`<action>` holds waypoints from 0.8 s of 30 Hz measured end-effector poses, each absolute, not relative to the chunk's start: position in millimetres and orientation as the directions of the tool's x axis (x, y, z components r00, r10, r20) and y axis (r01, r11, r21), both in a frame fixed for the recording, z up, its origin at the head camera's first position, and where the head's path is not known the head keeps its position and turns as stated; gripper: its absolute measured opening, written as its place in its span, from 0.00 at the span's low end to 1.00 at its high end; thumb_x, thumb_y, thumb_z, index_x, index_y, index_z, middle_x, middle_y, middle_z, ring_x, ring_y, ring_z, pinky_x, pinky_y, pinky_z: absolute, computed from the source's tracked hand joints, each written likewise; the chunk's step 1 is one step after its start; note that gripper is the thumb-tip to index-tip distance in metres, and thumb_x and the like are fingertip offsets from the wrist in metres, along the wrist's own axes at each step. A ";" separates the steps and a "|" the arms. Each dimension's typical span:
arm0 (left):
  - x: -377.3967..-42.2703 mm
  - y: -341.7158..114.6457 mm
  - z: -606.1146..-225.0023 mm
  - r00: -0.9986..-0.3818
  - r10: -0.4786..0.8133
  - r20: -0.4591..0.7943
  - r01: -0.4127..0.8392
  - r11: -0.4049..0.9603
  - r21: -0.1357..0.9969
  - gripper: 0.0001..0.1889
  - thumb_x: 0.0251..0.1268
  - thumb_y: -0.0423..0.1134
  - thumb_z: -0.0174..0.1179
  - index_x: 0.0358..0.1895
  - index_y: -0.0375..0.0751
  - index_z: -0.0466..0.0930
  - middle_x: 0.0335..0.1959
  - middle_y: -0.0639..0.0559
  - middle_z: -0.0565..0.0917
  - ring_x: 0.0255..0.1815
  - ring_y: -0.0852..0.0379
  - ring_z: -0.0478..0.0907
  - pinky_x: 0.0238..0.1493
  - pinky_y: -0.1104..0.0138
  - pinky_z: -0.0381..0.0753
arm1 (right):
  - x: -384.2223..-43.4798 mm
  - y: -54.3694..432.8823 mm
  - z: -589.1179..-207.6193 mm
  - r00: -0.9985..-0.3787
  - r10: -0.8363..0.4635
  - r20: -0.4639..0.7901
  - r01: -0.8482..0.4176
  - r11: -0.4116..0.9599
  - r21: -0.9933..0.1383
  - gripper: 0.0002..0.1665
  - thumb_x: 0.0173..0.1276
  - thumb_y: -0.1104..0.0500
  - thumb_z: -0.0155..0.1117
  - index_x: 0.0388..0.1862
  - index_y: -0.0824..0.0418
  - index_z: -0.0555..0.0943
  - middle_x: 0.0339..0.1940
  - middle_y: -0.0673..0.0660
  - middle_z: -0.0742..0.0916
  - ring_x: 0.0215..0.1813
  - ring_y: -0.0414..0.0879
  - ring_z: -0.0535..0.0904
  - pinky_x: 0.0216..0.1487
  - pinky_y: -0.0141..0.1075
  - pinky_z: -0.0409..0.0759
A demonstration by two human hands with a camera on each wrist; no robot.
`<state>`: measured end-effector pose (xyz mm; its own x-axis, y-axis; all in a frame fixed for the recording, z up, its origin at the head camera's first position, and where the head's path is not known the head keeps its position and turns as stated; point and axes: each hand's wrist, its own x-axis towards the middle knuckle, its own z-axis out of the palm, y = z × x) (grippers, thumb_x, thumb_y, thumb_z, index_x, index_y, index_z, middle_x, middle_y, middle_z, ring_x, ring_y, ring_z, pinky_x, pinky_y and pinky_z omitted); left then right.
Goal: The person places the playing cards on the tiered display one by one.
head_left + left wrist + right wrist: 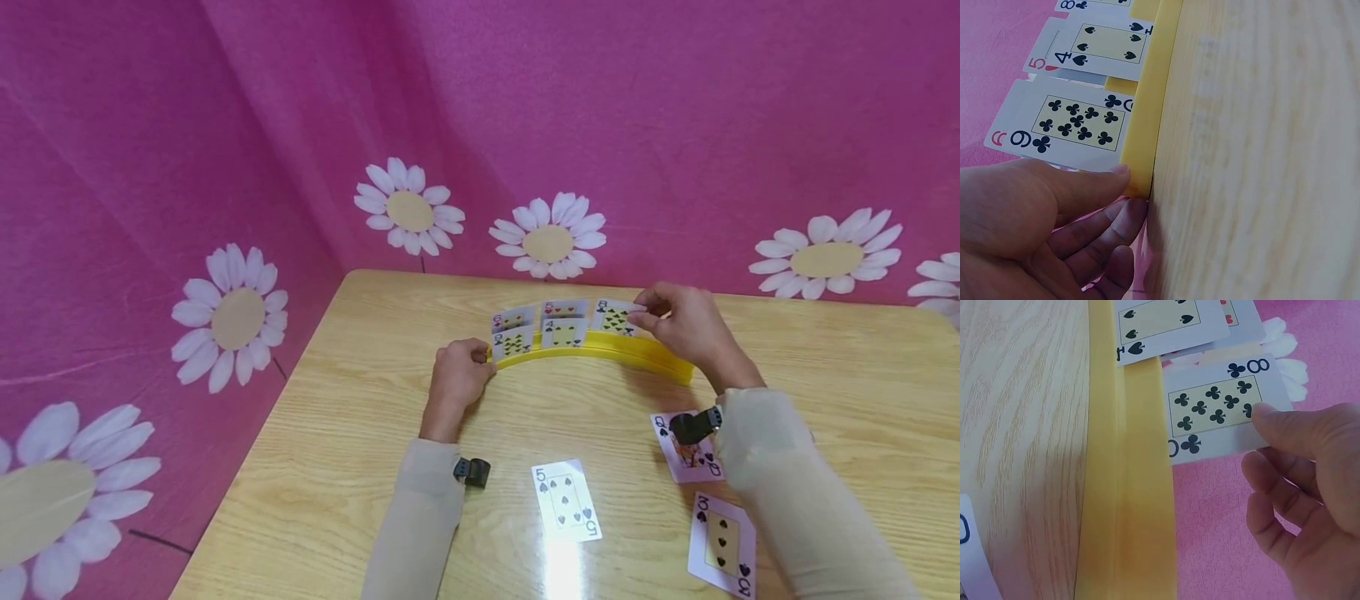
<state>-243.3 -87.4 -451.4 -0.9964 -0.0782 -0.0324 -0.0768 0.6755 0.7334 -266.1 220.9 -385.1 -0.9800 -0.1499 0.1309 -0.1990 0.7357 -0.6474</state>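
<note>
Pinching the eight of clubs point(1209, 403) by its upper right corner, fingers point(1282, 487) of the right hand point(692, 327) hang above the yellow holder point(645, 352); the left hand point(456, 377) grips its end

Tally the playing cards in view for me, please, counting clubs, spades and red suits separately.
Clubs: 2 (nine of clubs, eight of clubs)
Spades: 4 (four of spades, five of spades, queen of spades, three of spades)
Red suits: 2 (red six, red five)
Total: 8
</note>
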 end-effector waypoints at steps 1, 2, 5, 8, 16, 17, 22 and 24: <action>-243.2 -87.2 -451.1 -0.996 -0.078 -0.031 -0.076 0.675 0.734 0.18 0.62 0.33 0.70 0.55 0.36 0.84 0.42 0.47 0.86 0.44 0.55 0.82 0.48 0.61 0.80 | -265.8 221.9 -384.8 -0.981 -0.148 0.129 -0.196 0.736 -0.647 0.09 0.69 0.61 0.69 0.45 0.64 0.83 0.40 0.59 0.86 0.43 0.56 0.79 0.44 0.47 0.79; -243.2 -87.4 -451.1 -0.997 -0.078 -0.030 -0.075 0.675 0.734 0.18 0.62 0.33 0.70 0.55 0.36 0.84 0.42 0.47 0.86 0.44 0.55 0.82 0.48 0.61 0.80 | -265.5 223.0 -384.5 -0.980 -0.148 0.130 -0.197 0.738 -0.645 0.10 0.69 0.61 0.69 0.46 0.64 0.83 0.41 0.60 0.86 0.44 0.56 0.79 0.44 0.47 0.79; -243.0 -87.4 -451.0 -0.997 -0.074 -0.026 -0.069 0.672 0.737 0.18 0.62 0.32 0.70 0.55 0.36 0.84 0.42 0.47 0.87 0.44 0.55 0.82 0.47 0.61 0.80 | -263.7 226.3 -383.3 -0.980 -0.144 0.134 -0.197 0.740 -0.643 0.14 0.69 0.59 0.69 0.49 0.65 0.82 0.43 0.61 0.86 0.46 0.57 0.79 0.45 0.49 0.79; -242.7 -87.4 -451.2 -0.997 -0.076 -0.023 -0.068 0.671 0.738 0.18 0.62 0.32 0.70 0.55 0.36 0.84 0.42 0.47 0.87 0.43 0.55 0.82 0.47 0.61 0.80 | -261.6 229.0 -382.1 -0.981 -0.137 0.137 -0.193 0.741 -0.643 0.17 0.69 0.57 0.69 0.51 0.65 0.81 0.45 0.62 0.85 0.47 0.58 0.79 0.46 0.50 0.78; -242.8 -88.1 -452.3 -0.997 -0.070 -0.012 -0.057 0.681 0.730 0.17 0.62 0.33 0.70 0.55 0.36 0.85 0.42 0.47 0.86 0.44 0.54 0.82 0.47 0.61 0.80 | -249.8 232.4 -375.9 -0.980 -0.123 0.157 -0.196 0.736 -0.647 0.19 0.69 0.52 0.69 0.50 0.64 0.81 0.44 0.61 0.85 0.46 0.56 0.78 0.42 0.46 0.78; -242.7 -88.1 -451.9 -0.998 -0.069 -0.012 -0.056 0.680 0.731 0.17 0.62 0.33 0.70 0.55 0.36 0.85 0.42 0.46 0.87 0.44 0.54 0.82 0.47 0.61 0.80 | -248.3 232.5 -375.4 -0.979 -0.125 0.163 -0.202 0.734 -0.649 0.18 0.69 0.52 0.69 0.50 0.64 0.81 0.44 0.61 0.85 0.45 0.56 0.78 0.41 0.45 0.78; -242.0 -87.7 -450.4 -0.998 -0.068 -0.013 -0.056 0.680 0.731 0.17 0.62 0.33 0.69 0.54 0.36 0.85 0.42 0.46 0.86 0.46 0.53 0.81 0.48 0.60 0.80 | -241.3 232.7 -376.1 -0.963 -0.149 0.225 -0.261 0.728 -0.634 0.13 0.68 0.56 0.71 0.44 0.63 0.83 0.39 0.58 0.86 0.40 0.53 0.79 0.37 0.38 0.79; -241.8 -86.9 -450.6 -0.997 -0.071 -0.013 -0.058 0.679 0.731 0.17 0.62 0.33 0.70 0.54 0.36 0.85 0.42 0.46 0.86 0.46 0.52 0.81 0.48 0.60 0.80 | -237.8 232.2 -377.2 -0.959 -0.153 0.236 -0.271 0.730 -0.627 0.12 0.68 0.56 0.71 0.43 0.63 0.84 0.38 0.57 0.86 0.40 0.52 0.79 0.39 0.39 0.79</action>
